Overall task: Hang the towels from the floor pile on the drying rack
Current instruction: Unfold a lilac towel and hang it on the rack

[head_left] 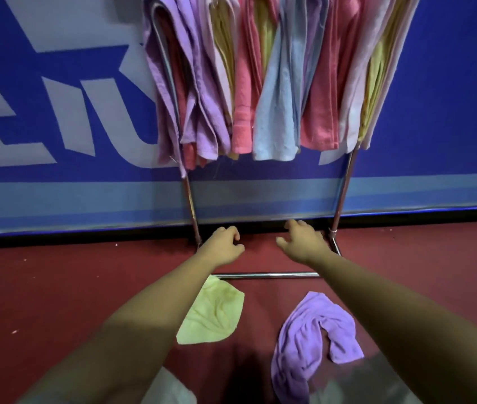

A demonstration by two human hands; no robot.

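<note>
On floor [56,287], yellow towel [212,313] and purple towel [313,330] look soft, light; pinch a corner. Left hand [224,243] loosely curled, right hand [301,239] spread, both empty.

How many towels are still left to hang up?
Done: many towels already hang on the drying rack. In hand: nothing, the left hand and right hand are both empty near the rack's foot. Left: two, a yellow towel and a purple towel on the floor.
</note>
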